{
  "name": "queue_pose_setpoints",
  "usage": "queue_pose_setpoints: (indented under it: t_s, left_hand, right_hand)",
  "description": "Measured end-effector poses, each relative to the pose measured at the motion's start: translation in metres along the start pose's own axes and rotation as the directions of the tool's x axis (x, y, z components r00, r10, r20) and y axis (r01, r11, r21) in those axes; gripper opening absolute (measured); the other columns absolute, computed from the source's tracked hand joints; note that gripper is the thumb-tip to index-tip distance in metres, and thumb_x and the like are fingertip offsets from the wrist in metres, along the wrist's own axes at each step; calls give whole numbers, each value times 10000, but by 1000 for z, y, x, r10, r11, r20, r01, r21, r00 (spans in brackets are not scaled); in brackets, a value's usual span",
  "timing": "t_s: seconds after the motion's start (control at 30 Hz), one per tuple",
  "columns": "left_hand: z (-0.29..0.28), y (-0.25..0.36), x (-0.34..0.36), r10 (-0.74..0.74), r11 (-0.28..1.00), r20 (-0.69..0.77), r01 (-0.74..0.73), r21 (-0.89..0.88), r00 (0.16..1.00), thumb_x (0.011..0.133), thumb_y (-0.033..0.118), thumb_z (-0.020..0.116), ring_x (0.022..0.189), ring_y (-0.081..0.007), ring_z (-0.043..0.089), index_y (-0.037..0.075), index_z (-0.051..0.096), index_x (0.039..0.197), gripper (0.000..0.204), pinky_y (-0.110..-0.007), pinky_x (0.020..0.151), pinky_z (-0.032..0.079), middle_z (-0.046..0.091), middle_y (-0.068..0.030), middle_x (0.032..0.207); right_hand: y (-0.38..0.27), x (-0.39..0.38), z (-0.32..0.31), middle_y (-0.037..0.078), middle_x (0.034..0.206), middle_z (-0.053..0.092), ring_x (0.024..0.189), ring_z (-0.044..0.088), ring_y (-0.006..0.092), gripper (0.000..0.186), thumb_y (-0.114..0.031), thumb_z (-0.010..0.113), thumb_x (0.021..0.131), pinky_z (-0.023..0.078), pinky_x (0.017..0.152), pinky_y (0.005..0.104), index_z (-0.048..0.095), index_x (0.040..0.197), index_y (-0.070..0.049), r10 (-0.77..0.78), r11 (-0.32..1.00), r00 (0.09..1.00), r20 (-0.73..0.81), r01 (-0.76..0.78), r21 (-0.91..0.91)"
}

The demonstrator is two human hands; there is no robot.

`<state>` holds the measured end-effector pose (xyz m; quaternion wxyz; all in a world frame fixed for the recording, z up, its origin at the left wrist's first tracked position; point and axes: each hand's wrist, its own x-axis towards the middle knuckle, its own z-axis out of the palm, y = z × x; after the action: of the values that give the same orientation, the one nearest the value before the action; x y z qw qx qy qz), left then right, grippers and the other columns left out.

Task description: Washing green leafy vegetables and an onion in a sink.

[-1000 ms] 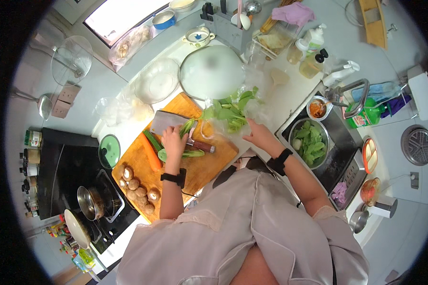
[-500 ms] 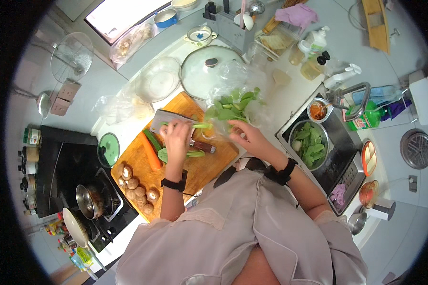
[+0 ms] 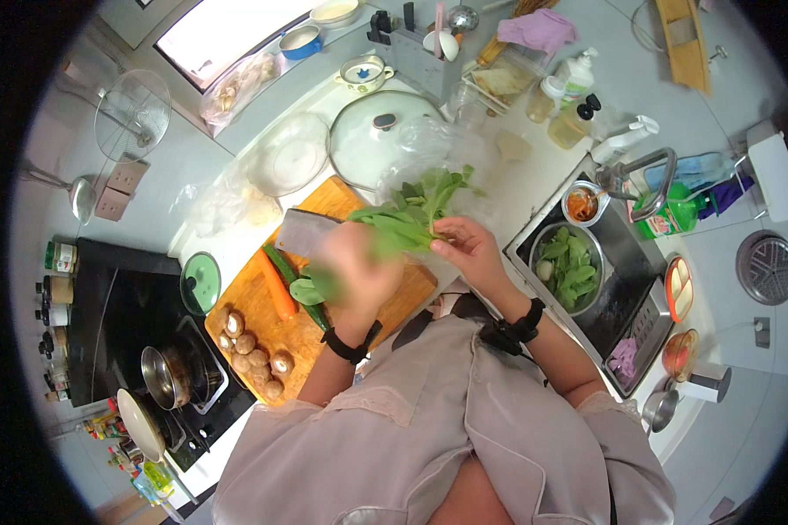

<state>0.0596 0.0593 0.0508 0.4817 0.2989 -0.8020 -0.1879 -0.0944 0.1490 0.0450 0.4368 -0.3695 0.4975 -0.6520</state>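
Note:
My right hand (image 3: 471, 252) pinches the stem end of a bunch of leafy greens (image 3: 425, 203) above the board's right end. Smeared by motion, my left hand (image 3: 363, 273) is over the wooden cutting board (image 3: 334, 194), close to the greens; its fingers cannot be made out. Beyond it lies a cleaver (image 3: 305, 231), its handle hidden. A loose green leaf (image 3: 308, 290) rests beside the left hand. Left of that are a carrot (image 3: 277, 284) and a cucumber (image 3: 278, 262), partly covered. Several brown mushrooms (image 3: 257, 357) sit at the board's near left corner.
A clear plastic bag (image 3: 429, 144) lies behind the greens, next to a glass lid (image 3: 359, 144). At right, the sink holds a bowl of greens (image 3: 573, 271). At left, a small pot (image 3: 164, 378) stands on the black stove (image 3: 131, 306).
My left hand has swung right toward the greens, away from the cleaver. My right hand has shifted slightly right, and the greens now fan out to its left.

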Motion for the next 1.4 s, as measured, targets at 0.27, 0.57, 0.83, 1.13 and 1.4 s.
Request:
queue_pose_setpoints:
  t_s: [0.27,0.57,0.83,1.13,1.4]
  left_hand:
    - [28,-3,-18,-400,371,712,812,-451,578,794,107,574,823,-112,501,5,442,1087,337,-254,719,407,525,-56,965]
    - [35,11,-14,-546,172,558,735,-656,625,846,170,547,810,-101,539,10,521,1052,262,-215,658,425,571,-50,938]
    - [31,10,-5,-659,-120,400,436,-892,637,861,164,516,823,-139,569,-16,536,1005,231,-250,731,485,584,-66,929]
    - [34,-17,1,-604,-177,601,647,-742,523,875,207,489,813,-163,590,-46,538,959,271,-236,713,503,590,-137,928]
    - [35,-30,-4,-707,-28,438,596,-802,556,872,234,498,716,-124,576,-27,553,915,270,-199,582,451,603,-84,860]
  right_hand:
    - [2,2,6,45,928,580,879,546,105,221,-22,608,767,438,760,215,513,966,-21,-161,985,974,-161,149,-85]
    - [3,6,13,101,956,601,868,574,142,156,-48,583,796,455,748,223,503,925,-11,6,980,973,-231,40,193]
    - [29,31,-1,107,913,599,842,582,163,148,-73,568,809,469,722,235,511,932,-11,222,850,864,-452,56,524]
    - [34,48,-11,145,846,578,792,581,240,300,-256,475,864,437,687,321,555,927,26,-35,808,985,-172,-73,-585]
    - [21,29,-1,93,745,590,636,544,158,192,-146,521,825,418,574,272,585,936,-3,-159,721,965,208,257,-644]
